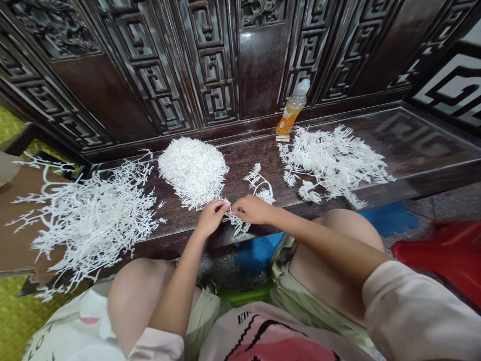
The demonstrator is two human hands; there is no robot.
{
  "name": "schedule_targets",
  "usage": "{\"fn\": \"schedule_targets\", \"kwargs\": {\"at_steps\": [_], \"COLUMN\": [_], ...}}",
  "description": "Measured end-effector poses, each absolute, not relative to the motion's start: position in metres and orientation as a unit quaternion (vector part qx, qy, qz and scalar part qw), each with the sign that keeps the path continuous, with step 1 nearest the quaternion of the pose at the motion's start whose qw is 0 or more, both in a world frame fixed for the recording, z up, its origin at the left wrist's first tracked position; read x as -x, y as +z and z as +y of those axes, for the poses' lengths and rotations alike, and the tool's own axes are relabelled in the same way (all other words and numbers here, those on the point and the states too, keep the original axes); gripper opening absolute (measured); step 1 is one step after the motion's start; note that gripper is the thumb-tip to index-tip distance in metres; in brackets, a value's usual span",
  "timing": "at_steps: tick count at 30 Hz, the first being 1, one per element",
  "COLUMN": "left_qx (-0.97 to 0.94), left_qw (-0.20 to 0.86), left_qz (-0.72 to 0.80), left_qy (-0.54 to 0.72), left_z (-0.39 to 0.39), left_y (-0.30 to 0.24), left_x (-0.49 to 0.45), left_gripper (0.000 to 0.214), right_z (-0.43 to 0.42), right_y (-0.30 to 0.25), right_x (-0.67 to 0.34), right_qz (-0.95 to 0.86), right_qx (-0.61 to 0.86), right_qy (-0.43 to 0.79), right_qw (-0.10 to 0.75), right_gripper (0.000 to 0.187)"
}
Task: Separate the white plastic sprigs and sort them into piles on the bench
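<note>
My left hand [211, 218] and my right hand [251, 209] meet above the front edge of a dark wooden bench [421, 145], their fingertips pinching a small white branching plastic sprig [236, 224]. Just behind them lies a similar loose sprig [259, 183]. A dense white heap of fine sprigs [193, 173] sits beside my left hand. A looser pile of branches [90, 225] spreads to its left, and another pile [332, 163] lies to the right.
An orange-filled plastic bottle [292, 108] stands against the carved dark wood panelling [210, 60] behind the bench. A red plastic stool [439, 255] is at the right, and brown cardboard [22, 235] lies under the left pile. My knees are below the bench edge.
</note>
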State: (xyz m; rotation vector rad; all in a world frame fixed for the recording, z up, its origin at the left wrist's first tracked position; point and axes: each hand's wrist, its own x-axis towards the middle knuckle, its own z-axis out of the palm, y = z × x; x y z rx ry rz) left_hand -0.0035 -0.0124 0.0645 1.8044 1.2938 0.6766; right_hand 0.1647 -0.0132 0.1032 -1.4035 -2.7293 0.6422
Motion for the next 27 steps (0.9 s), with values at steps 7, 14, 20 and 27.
{"fn": "schedule_targets", "kwargs": {"at_steps": [7,14,20,27], "left_qx": [-0.681,-0.624,-0.606,-0.532], "left_qw": [0.434,0.467,0.466,0.477], "left_qz": [0.521,0.547,0.551,0.575], "left_qy": [0.276,0.306,0.335,0.398], "left_z": [-0.015,-0.014,-0.015,-0.016], "left_y": [0.063,0.061,0.061,0.057], "left_x": [0.000,-0.002,-0.004,-0.010], "left_gripper": [0.024,0.021,0.016,0.017], "right_z": [-0.014,-0.012,-0.016,-0.012], "right_y": [0.106,0.099,0.097,0.100], "right_x": [-0.164,-0.161,-0.156,-0.155], "right_qz": [-0.854,-0.825,-0.856,-0.866], "right_qx": [0.473,0.514,0.486,0.468], "right_qy": [0.217,0.232,0.167,0.157], "right_qw": [-0.012,0.009,0.051,0.083], "right_gripper": [0.034,0.039,0.030,0.028]}}
